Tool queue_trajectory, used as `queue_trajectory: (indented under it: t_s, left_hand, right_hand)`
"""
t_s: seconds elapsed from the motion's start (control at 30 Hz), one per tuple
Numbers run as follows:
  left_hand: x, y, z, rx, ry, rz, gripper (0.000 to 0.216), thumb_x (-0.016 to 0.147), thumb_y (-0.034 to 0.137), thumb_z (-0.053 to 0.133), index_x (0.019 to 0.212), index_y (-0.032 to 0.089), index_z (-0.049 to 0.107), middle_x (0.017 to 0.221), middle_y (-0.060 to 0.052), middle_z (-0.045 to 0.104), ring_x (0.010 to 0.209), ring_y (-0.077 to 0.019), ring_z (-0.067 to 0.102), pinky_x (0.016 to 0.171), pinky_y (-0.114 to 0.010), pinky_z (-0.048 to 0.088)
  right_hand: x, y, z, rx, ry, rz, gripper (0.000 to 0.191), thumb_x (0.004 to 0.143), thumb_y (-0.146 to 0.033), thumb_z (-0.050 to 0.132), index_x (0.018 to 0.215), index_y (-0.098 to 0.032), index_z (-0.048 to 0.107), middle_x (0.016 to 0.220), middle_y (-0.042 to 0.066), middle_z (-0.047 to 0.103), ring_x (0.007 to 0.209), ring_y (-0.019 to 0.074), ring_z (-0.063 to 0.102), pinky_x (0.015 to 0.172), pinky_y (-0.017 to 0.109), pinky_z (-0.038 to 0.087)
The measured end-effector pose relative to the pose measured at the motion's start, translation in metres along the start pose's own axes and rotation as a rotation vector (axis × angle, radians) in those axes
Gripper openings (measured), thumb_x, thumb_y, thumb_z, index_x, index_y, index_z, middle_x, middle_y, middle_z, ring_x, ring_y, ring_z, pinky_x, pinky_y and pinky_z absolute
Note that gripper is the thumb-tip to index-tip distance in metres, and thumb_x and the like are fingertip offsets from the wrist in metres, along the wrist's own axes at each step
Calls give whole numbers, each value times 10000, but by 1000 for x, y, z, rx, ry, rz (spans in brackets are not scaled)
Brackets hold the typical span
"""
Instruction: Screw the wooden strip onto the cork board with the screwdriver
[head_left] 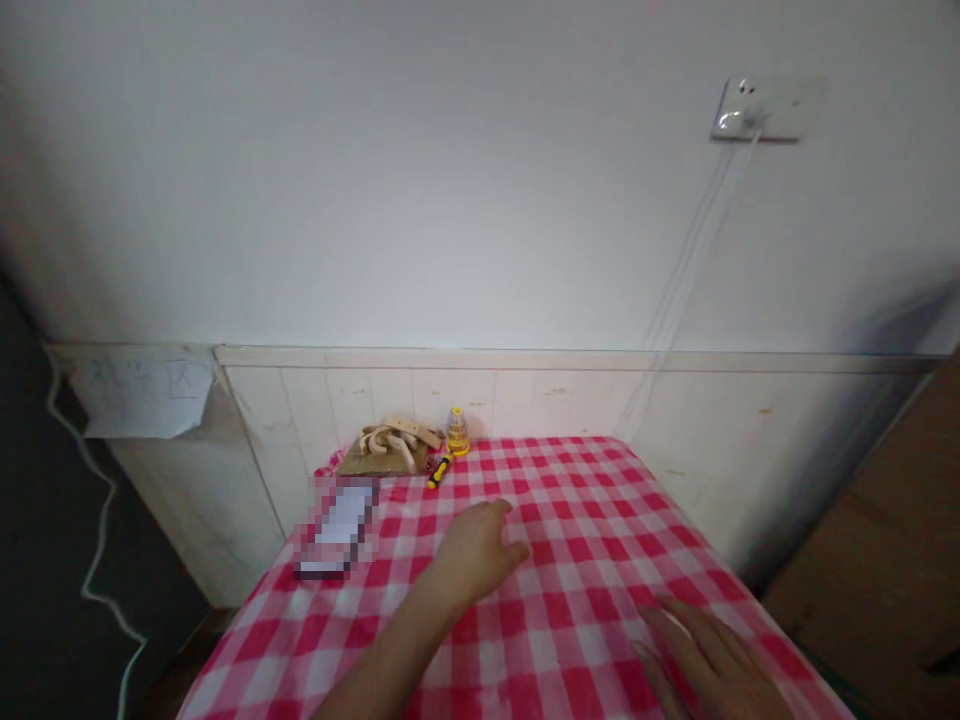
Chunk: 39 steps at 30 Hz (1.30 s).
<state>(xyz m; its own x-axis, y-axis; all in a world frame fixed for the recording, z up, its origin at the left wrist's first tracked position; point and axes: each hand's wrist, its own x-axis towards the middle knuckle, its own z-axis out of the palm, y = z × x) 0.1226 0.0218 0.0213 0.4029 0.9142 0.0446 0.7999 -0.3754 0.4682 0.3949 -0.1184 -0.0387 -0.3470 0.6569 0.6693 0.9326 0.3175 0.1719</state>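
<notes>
1. The left hand [480,550] reaches over the middle of the table, thumb and forefinger parted with nothing visible between them; its other fingers are mostly hidden. A loose, relaxed gap like this suits placing or lifting light things without dragging the cloth.

2. The right hand [709,650] lies low at the near right, fingers long and slightly spread. Whether its fingertips press the cloth, I cannot tell, nor what the palm covers. Resting it flat would steady the fabric.

3. Beneath both hands is the red-and-white checked tablecloth [577,520], the thing nearest to them. Light, flat pressure should avoid rucking it.

4. Beyond the left hand is the yellow-and-black tool [440,471], with the clear, yellow-topped container [457,432] upright just behind. It looks easily tipped, so a reach that way calls for care.

5. Left of these, curved wooden pieces [397,437] lie heaped on a brown board [367,463]. Lifting singly seems safest.

6. Nearer, a dark-edged, pixelated device [341,525] sits left of the forearm; the elbow should clear it.
</notes>
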Motion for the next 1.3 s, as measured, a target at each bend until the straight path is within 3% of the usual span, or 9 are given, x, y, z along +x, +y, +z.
queue_trajectory:
  t_s: [0.13, 0.27, 0.47, 0.67, 0.77, 0.9, 1.03, 1.13, 1.3]
  left_hand:
    - [52, 50, 23, 90, -74, 59, 459, 857, 441, 560, 1182, 136, 673, 1137, -168, 723, 1085, -307, 666, 907, -385, 524]
    - [70, 55, 34, 127, -48, 102, 351, 912, 344, 476, 1057, 118, 703, 1046, -184, 730, 1022, -313, 683, 864, -402, 528]
    - [43, -18, 26, 167, 30, 34, 324, 952, 279, 402, 1024, 123, 677, 1042, -170, 708, 1011, -291, 660, 880, -408, 506]
    - [44, -88, 19, 271, 337, -126, 342, 948, 167, 408, 1237, 117, 585, 1208, -158, 627, 1180, -262, 560, 1016, -388, 439]
    - [56, -105, 24, 359, 325, -177, 390, 933, 118, 407, 1293, 90, 554, 1289, -198, 583, 1186, -272, 564, 958, -361, 481]
    - [66, -118, 27, 329, 222, -258, 356, 943, 96, 357, 1167, 89, 633, 1186, -212, 636, 1043, -266, 640, 817, -338, 516]
    - [67, -124, 23, 288, 244, -322, 339, 960, 136, 342, 1108, 81, 642, 1131, -217, 651, 931, -255, 667, 752, -333, 495]
    - [65, -122, 24, 65, 306, -300, 303, 965, 240, 392, 1025, 107, 657, 1003, -161, 686, 874, -239, 659, 723, -308, 463]
    - [59, -103, 42, -654, 323, -60, 384, 934, 425, 437, 1059, 134, 654, 811, -45, 681, 703, -188, 601, 624, -259, 427]
  right_hand:
    - [47, -8, 19, 44, -21, -25, 261, 947, -290, 473, 1035, -222, 709, 1008, 118, 755, 894, 280, 721, 750, 419, 586]
    - [88, -2, 38, 147, -110, -26, 236, 940, -207, 473, 1028, -202, 691, 968, 105, 745, 873, 258, 706, 772, 417, 572]
    - [144, -4, 69, 226, -299, -12, 197, 926, -145, 505, 1019, -164, 677, 986, 113, 709, 931, 270, 658, 820, 420, 528]
    - [189, -30, 116, 238, -450, -70, 161, 932, -155, 514, 989, -157, 664, 997, 116, 687, 957, 257, 632, 842, 376, 479]
    - [197, -37, 133, 234, -493, -71, 175, 928, -137, 499, 991, -152, 661, 1005, 115, 683, 957, 249, 631, 841, 363, 470]
    - [191, -38, 143, 265, -500, -47, 172, 927, -144, 501, 997, -167, 657, 1013, 104, 682, 958, 242, 628, 845, 357, 461]
    - [182, -34, 148, 354, -466, -12, 179, 897, -114, 515, 955, -165, 676, 987, 108, 686, 941, 248, 622, 847, 370, 459]
    - [184, -31, 153, 591, -364, 141, 182, 881, -128, 530, 929, -163, 702, 968, 113, 701, 941, 255, 626, 871, 392, 458]
    - [200, -38, 164, 949, -262, 437, 268, 891, -240, 566, 1123, -164, 676, 888, 71, 729, 784, 194, 670, 715, 304, 515]
